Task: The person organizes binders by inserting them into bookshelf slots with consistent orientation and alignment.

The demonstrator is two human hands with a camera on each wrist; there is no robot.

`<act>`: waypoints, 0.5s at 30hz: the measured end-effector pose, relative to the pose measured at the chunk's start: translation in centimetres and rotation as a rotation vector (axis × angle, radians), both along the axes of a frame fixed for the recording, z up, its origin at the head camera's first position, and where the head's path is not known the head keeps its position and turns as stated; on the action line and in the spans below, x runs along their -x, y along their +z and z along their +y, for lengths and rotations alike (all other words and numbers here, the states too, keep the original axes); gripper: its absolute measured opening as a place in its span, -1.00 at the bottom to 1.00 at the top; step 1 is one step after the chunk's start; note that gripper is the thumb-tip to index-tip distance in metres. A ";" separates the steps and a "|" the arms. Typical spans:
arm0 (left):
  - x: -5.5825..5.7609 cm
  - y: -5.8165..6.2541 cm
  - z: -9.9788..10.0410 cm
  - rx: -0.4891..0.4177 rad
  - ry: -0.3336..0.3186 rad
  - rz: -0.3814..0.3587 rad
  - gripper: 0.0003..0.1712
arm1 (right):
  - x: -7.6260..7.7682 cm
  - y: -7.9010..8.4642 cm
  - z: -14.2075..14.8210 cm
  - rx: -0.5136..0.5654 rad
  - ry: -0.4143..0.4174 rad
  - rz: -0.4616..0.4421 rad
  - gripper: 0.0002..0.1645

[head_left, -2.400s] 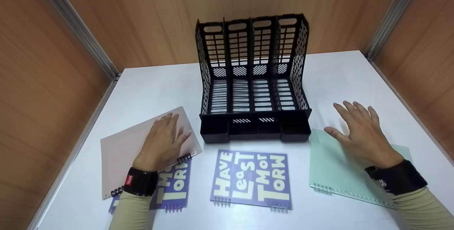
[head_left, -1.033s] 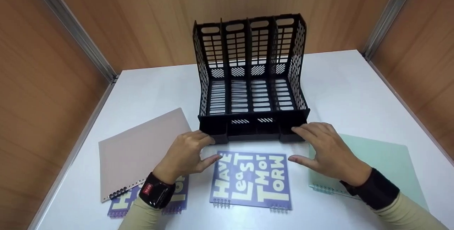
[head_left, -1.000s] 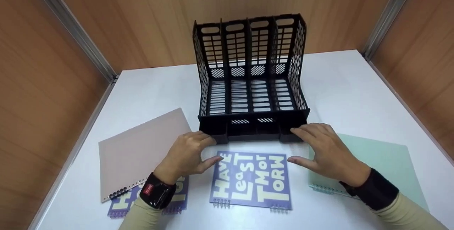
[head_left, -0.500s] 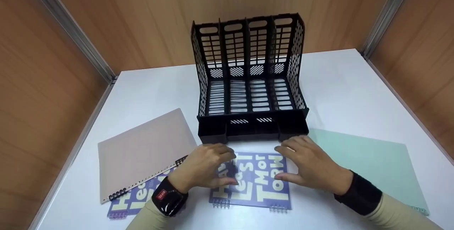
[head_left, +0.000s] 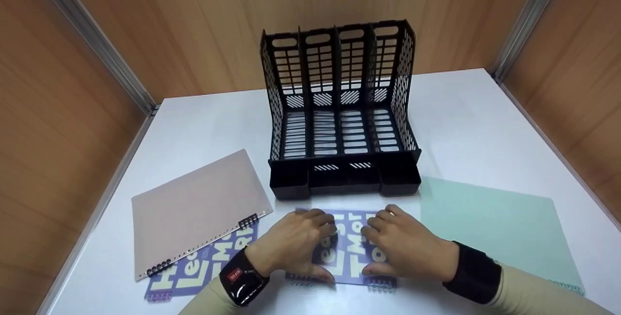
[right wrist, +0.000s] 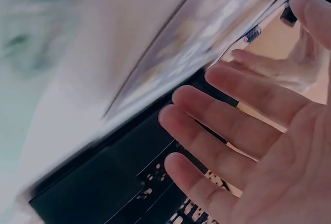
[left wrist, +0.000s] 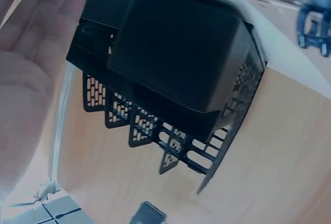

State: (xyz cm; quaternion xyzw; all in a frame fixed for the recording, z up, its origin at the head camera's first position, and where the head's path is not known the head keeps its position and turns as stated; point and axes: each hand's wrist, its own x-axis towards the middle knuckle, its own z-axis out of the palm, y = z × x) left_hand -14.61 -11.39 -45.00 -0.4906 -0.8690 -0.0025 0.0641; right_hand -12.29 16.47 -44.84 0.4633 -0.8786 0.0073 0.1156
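Near the black plastic rack [head_left: 343,160], loose-fingered left hand [head_left: 293,240] and right hand [head_left: 407,247] are likely needing even holds on the square purple notebook [head_left: 349,247].

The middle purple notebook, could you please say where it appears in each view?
Head: middle purple notebook, lower centre, partly behind left hand and right hand.
Left wrist: not visible.
Right wrist: upper centre, blurred.
Shared landmark: black organizer, seen in all three views.

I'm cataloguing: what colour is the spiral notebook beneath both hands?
The spiral notebook is purple with pale lettering, clearest in head view.
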 end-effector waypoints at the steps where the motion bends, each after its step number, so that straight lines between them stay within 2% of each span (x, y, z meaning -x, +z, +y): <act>1: -0.1 0.0 0.1 0.022 0.011 -0.006 0.10 | -0.1 0.0 -0.2 -0.014 0.006 0.005 -0.17; 6: -0.4 -0.3 0.7 0.082 0.046 -0.024 0.16 | -0.5 -0.2 -1.3 -0.085 0.014 0.002 -0.17; 15: -1.0 -0.3 1.3 0.150 0.061 0.002 0.08 | -1.1 0.0 -2.8 -0.182 -0.029 0.007 -0.10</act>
